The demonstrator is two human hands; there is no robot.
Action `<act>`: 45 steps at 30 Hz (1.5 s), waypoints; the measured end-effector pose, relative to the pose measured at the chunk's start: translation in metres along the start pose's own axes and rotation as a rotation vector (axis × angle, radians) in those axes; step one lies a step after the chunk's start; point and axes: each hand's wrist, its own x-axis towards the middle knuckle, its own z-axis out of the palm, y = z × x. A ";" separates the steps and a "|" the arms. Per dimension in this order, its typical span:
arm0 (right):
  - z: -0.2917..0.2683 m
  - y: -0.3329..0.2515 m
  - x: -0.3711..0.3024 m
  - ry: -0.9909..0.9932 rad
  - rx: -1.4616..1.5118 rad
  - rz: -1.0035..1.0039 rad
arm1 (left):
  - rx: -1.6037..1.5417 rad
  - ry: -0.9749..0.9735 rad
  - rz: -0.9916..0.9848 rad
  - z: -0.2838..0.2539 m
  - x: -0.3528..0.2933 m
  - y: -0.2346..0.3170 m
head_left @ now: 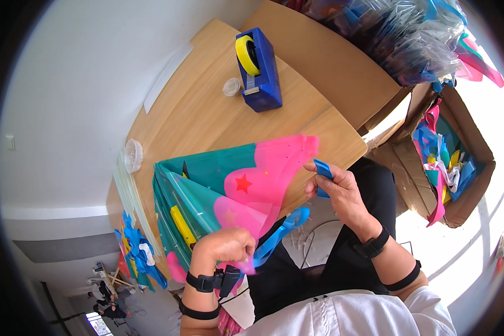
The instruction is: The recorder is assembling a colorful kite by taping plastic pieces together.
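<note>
Blue strap (pixel 323 169) in right hand (pixel 347 196); between fingers (pixel 339 176)

Checked for material, finish.
Noted smooth, glossy finish on sheet (pixel 232 182); wood grain on table (pixel 201 84); smooth plastic on tape dispenser (pixel 267 73); matt cardboard on open box (pixel 402 168); shiny, crinkled plastic on bags (pixel 414 45).

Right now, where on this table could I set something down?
There's bare table between the blue tape dispenser and the green-and-pink fabric, and at the right corner, beyond the fabric's pink edge. It's crowded along the left, with fabric, a clear round container and blue strips.
</note>
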 end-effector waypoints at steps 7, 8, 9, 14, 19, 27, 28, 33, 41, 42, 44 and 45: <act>-0.005 -0.002 0.003 -0.116 0.231 0.302 | -0.585 0.718 0.161 -0.003 0.029 0.034; 0.000 -0.002 0.003 -0.144 0.227 0.307 | -0.697 0.888 0.223 -0.009 0.040 0.046; 0.001 -0.002 0.002 -0.157 0.218 0.313 | -0.775 0.896 0.258 -0.013 0.054 0.058; 0.002 -0.001 0.004 -0.165 0.214 0.333 | -1.005 0.823 0.304 -0.022 0.088 0.086; 0.001 0.008 0.004 -0.074 0.232 0.277 | -1.283 0.823 0.340 -0.007 0.106 0.075; 0.007 0.014 0.002 0.031 0.120 0.238 | -1.078 1.002 0.253 -0.006 0.111 0.065; 0.008 0.015 0.002 0.046 0.147 0.234 | -1.134 0.967 0.236 -0.008 0.106 0.069; 0.005 0.017 0.004 0.100 0.270 0.181 | -1.287 0.953 0.282 -0.008 0.110 0.064; 0.002 0.019 0.004 0.045 0.167 0.213 | -1.134 0.935 0.251 -0.011 0.107 0.052; 0.001 0.019 0.004 0.031 0.137 0.225 | -1.176 0.970 0.254 -0.013 0.107 0.055; 0.000 0.020 0.004 0.072 0.192 0.190 | -1.245 1.055 0.273 -0.023 0.105 0.063; -0.002 0.019 0.004 0.095 0.219 0.173 | -1.121 1.136 0.276 -0.033 0.105 0.058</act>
